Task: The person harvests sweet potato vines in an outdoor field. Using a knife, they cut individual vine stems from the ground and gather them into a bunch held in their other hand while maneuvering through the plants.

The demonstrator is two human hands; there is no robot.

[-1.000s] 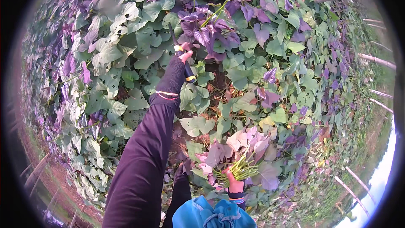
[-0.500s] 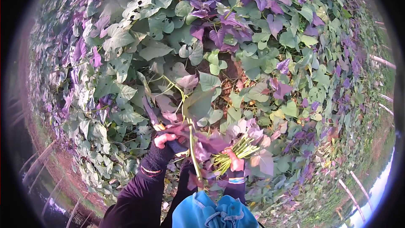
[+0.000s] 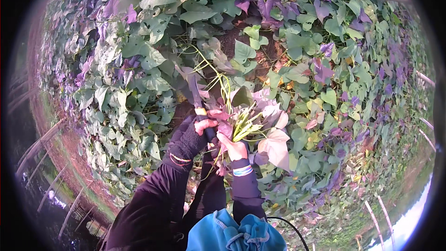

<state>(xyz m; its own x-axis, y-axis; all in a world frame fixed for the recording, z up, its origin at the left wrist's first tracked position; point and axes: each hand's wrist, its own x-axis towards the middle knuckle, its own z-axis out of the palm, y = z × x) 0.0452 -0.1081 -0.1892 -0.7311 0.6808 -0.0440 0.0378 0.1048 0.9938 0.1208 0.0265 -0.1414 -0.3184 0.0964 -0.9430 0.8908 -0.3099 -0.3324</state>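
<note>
Setting: outdoor plot, ground wholly covered by a dense mat of vine leaves (image 3: 153, 51), green mixed with purple, heart-shaped to lobed. Patches of bare brown soil (image 3: 260, 51) show between the vines near the middle. Thin pale poles (image 3: 39, 146) lie along the left rim and more along the right; straight lines bend with the lens.

Left hand (image 3: 204, 125): at the centre, wearing a dark knitted sleeve with fingertips bare. Fingers are closed around the handle of a knife (image 3: 195, 95); its dark blade points up and away into the leaves, a pale band marking where blade meets handle. Thin bangles circle the wrist.

Right hand (image 3: 234, 148): just beside the left, nearly touching it. Fingers are clenched around a bundle of cut vine shoots (image 3: 248, 123). The pale green stems gather in the fist and fan up and to the right; pinkish-purple and pale leaves hang from them, the largest drooping at the right of the hand. A striped cuff (image 3: 242, 170) sits at the wrist.

Container: a blue fabric bag (image 3: 232, 234) at the lower edge, close to the body between the forearms. Its mouth looks gathered with a cord; contents cannot be seen.

Other: a thin black cable (image 3: 290, 227) curves beside the bag's right side.
</note>
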